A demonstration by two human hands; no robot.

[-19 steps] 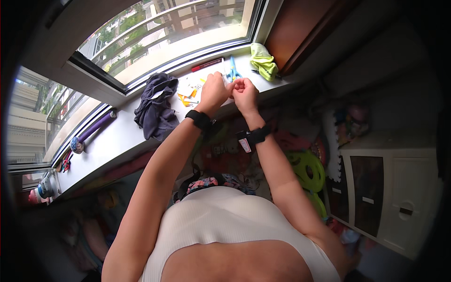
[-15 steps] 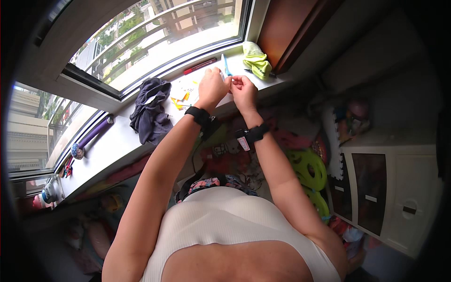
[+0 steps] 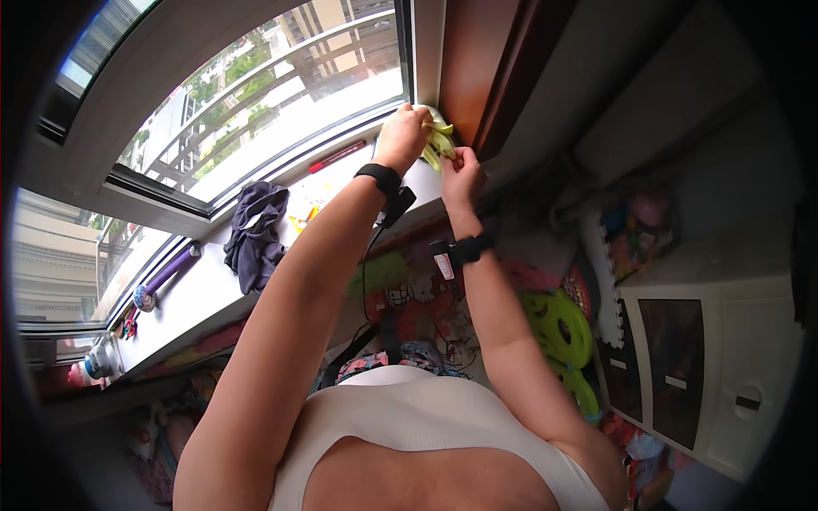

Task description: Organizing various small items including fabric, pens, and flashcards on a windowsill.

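Observation:
At the right end of the white windowsill (image 3: 175, 298) lies a crumpled yellow-green cloth (image 3: 440, 145), beside the brown wooden frame. My left hand (image 3: 403, 139) is closed on its upper left part, the fingers bent into the folds. Lower down, my right hand (image 3: 463, 177) pinches the cloth's right edge between thumb and fingers. Black bands circle both wrists. Behind my left forearm, on the sill, lies a red pen (image 3: 338, 157). Farther left are scraps of white and orange paper (image 3: 300, 219), partly covered by the arm.
A dark grey cloth (image 3: 256, 234) is heaped on the sill, with a purple stick-shaped thing (image 3: 170, 277) left of it. The barred window (image 3: 281, 94) rises behind. To the right are green ring-shaped plastic pieces (image 3: 558, 328) and a white cabinet (image 3: 750, 358).
Both hands have moved right, from the middle of the sill to the yellow-green cloth, and now grip it. The light blue-and-white thing by my fingers is out of sight.

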